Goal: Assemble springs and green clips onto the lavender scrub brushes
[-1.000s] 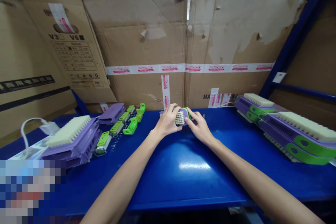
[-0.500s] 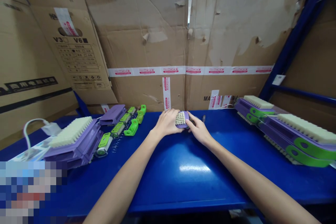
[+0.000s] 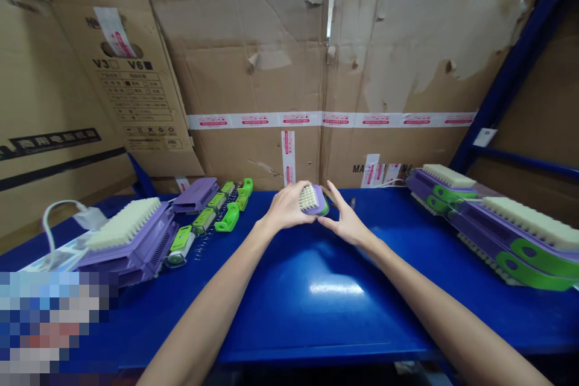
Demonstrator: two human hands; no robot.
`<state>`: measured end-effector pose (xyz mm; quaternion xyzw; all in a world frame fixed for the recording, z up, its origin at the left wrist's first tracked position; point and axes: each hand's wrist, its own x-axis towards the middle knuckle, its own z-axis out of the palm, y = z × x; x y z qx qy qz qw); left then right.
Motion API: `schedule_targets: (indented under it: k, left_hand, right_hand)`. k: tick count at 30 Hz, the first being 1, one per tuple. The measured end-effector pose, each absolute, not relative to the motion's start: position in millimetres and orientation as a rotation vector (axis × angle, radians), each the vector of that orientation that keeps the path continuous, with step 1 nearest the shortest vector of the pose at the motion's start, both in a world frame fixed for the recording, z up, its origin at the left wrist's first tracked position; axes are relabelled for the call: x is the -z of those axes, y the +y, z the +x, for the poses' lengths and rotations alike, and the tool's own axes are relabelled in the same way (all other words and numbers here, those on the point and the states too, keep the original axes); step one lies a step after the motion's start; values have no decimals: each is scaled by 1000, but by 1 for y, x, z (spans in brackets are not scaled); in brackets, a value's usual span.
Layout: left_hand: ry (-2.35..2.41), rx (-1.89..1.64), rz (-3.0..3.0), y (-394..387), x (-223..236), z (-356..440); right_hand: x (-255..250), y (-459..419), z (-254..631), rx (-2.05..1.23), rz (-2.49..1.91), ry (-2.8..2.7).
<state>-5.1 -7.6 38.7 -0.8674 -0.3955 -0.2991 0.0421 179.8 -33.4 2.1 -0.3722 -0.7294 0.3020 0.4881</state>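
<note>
Head view. Compared with the earlier frame of half a second ago, the right hand [image 3: 344, 224] has come away from the near end of the purple brush [image 3: 319, 200], and the brush has turned a little, so that a green edge now shows at its lower right. We see the left hand [image 3: 284, 207] wrapped around the brush, its pale bristles facing up and toward us. The right hand stands with thumb and fingers spread beside that end; whether the thumb tip still brushes it we cannot tell. The brush is near the back of the blue table [image 3: 289, 301], between the two hands. We judge that the left hand now carries the hold mostly alone, leaving the right free to work at the exposed end. To the left we note a stack of purple housings [image 3: 147, 247], a row of green-topped blocks [image 3: 204, 221] and loose green caps [image 3: 227, 219]; to the right, bristled units with green ends [image 3: 534, 241]. These show no clear change.
</note>
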Motion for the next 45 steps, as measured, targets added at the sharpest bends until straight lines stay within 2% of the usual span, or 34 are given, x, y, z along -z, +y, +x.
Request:
schedule_targets:
  k: [5, 8, 14, 22, 38, 45]
  left_hand:
    - [-718, 730, -2470, -8, -23, 1]
    - [-602, 739, -2370, -6, -16, -2]
    - [-739, 925, -2281, -1, -14, -13]
    - [-595, 841, -2186, -1, -13, -10]
    - [-717, 878, -2302, 1, -15, 1]
    - [-712, 690, -2386, -2, -19, -3]
  right_hand:
    - [-8, -36, 178, -898, -913, -1610]
    - [-13, -43, 176, -917, -862, -1583]
    - [-21, -50, 171, -939, -851, -1515]
    - [-17, -46, 165, -1382, -852, -1223]
    - [-19, -41, 175, -1519, -883, -1131]
    - [-14, -39, 174, -1543, -1041, -1198]
